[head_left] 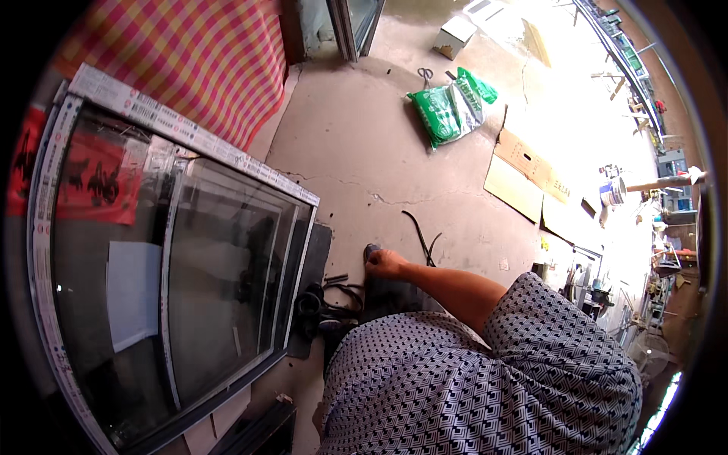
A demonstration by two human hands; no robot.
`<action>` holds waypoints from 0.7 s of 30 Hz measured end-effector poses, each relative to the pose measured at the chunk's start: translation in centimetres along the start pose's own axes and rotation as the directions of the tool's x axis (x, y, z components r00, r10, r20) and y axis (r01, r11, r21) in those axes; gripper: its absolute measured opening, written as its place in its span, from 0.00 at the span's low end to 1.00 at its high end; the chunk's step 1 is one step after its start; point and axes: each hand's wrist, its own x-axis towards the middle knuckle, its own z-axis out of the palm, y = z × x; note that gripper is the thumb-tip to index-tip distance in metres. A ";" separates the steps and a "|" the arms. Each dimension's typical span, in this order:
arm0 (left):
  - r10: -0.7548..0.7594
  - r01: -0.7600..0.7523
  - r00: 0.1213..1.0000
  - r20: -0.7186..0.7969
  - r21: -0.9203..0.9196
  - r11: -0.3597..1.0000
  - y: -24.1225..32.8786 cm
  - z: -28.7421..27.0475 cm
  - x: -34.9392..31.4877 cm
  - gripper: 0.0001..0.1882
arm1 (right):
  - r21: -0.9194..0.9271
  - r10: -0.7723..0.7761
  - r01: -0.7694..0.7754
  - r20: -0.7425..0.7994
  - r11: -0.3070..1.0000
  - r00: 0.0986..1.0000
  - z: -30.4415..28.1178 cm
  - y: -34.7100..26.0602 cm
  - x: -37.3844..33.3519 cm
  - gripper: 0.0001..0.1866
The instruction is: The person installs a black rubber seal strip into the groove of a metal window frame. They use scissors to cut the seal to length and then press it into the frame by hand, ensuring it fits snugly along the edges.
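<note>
My right hand [386,264] is in the middle of the view, its fingers curled closed. A small dark rounded thing [371,249] shows right at the fingers; whether it is held or lies behind them I cannot tell. Below the hand is my dark-clad leg, partly hidden by my patterned shirt [470,379]. My left hand is out of sight. To the left leans a large glazed window frame [205,140] with printed white film along its edges. Black rubber-like strips [345,294] lie coiled between the frame and my legs.
Ahead on the concrete floor lie a green and white plastic bag [447,110], scissors [425,74] and a white box [454,36]. Flattened cardboard [523,178] lies to the right, near a bucket [611,191]. A checked curtain [197,61] hangs at far left. A curved black strip [416,227] lies beyond my hand.
</note>
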 end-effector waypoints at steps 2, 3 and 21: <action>-0.015 0.017 0.998 -0.069 0.033 0.999 -0.9 -3.6 -0.3 0.22 | -0.022 0.003 -0.005 -0.052 1.000 0.999 -2.1 -0.7 0.3 0.22; -0.005 0.011 0.994 -0.111 0.048 0.999 -0.5 -5.4 -0.6 0.22 | -0.010 0.001 -0.002 -0.107 1.000 0.994 -3.1 -0.8 0.3 0.22; 0.147 -0.344 0.902 0.406 0.472 0.812 17.6 20.0 10.3 0.18 | 0.717 0.694 -0.320 -0.310 0.619 0.649 -7.2 21.4 -4.1 0.11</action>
